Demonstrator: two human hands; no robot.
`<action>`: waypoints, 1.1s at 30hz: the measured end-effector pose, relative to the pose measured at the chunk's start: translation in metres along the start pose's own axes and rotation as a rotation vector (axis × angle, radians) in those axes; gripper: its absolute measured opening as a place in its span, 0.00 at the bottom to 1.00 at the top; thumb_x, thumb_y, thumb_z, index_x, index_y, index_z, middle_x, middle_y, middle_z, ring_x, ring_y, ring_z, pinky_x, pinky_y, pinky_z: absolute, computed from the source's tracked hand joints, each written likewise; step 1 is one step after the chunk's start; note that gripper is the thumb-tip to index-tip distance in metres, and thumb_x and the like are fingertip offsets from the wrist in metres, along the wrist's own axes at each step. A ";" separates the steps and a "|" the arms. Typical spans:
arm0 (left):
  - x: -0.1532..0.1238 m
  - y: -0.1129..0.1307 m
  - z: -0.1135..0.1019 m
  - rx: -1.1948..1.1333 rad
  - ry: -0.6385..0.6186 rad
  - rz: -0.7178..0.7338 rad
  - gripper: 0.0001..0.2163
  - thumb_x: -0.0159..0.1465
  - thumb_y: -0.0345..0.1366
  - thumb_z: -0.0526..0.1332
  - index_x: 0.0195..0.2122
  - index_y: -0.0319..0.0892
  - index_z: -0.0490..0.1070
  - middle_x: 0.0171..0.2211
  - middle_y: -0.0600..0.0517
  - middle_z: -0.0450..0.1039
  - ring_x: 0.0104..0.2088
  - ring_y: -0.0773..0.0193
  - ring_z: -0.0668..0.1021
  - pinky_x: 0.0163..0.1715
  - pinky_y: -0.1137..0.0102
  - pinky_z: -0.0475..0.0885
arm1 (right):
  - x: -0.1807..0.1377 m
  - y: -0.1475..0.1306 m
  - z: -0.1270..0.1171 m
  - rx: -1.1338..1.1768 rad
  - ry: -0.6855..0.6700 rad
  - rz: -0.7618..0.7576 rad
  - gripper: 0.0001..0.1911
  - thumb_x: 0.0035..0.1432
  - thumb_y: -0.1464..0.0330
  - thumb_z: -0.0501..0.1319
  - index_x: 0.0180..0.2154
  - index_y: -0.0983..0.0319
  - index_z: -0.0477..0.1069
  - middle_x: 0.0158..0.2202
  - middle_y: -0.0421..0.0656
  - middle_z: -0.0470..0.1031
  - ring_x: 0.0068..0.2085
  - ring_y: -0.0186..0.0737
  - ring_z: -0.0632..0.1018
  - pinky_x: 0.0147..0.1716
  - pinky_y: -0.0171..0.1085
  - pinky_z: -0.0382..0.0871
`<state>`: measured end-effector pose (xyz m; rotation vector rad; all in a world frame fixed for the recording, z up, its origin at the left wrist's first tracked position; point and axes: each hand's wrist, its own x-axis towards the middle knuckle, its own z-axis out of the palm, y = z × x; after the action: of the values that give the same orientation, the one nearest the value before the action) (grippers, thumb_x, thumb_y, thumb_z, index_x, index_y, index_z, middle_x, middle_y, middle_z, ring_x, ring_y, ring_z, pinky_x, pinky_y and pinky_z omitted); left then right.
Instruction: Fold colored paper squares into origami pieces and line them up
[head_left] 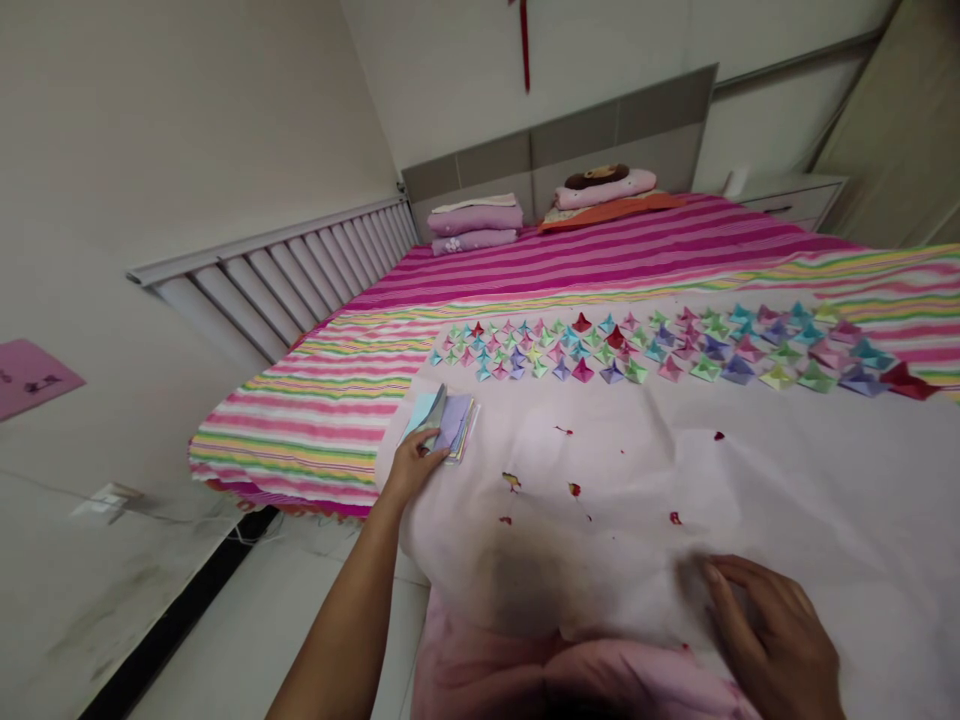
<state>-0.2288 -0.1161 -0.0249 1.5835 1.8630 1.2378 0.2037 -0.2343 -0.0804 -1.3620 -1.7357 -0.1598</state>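
My left hand [414, 466] is closed at the edge of a small stack of coloured paper squares [455, 420], blue and purple on top, and some sheets are bent upward by the fingers. Low on the right, my right hand [776, 635] hovers over the white sheet [630, 560], fingers loosely curved and apart, its fingertips blurred; I see nothing in it. Beyond both hands, rows of folded paper shapes [611, 372] in green, blue, pink, purple and red stand on the far part of the white sheet.
Small red and yellow scraps [574, 490] are scattered on the white sheet. It lies over a striped bed [300, 385] with folded bedding [476, 222] near the headboard [577, 135]. A white radiator [285, 275] runs along the left wall. Pink cloth [480, 660] is at the near edge.
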 end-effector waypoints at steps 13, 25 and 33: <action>-0.002 0.002 0.002 0.032 0.008 -0.001 0.24 0.47 0.46 0.70 0.44 0.40 0.77 0.35 0.49 0.74 0.27 0.66 0.71 0.29 0.69 0.69 | 0.000 0.002 -0.002 0.003 -0.042 -0.024 0.15 0.63 0.60 0.53 0.34 0.63 0.72 0.32 0.49 0.77 0.35 0.49 0.77 0.38 0.46 0.69; -0.001 -0.005 0.006 0.017 0.012 0.011 0.23 0.46 0.44 0.71 0.43 0.42 0.77 0.35 0.51 0.73 0.26 0.66 0.70 0.28 0.70 0.68 | 0.014 -0.005 0.003 0.083 -0.157 -0.032 0.16 0.62 0.57 0.54 0.34 0.61 0.73 0.33 0.47 0.78 0.35 0.47 0.78 0.37 0.44 0.71; -0.003 -0.005 0.006 -0.010 0.019 0.005 0.23 0.46 0.43 0.71 0.44 0.42 0.77 0.37 0.50 0.74 0.28 0.66 0.71 0.30 0.69 0.70 | 0.081 -0.061 0.046 0.349 -0.391 -0.094 0.10 0.63 0.64 0.55 0.38 0.60 0.73 0.38 0.47 0.77 0.40 0.45 0.77 0.40 0.42 0.73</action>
<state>-0.2263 -0.1162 -0.0333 1.5775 1.8631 1.2662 0.1281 -0.1732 -0.0266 -1.1034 -2.0344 0.3664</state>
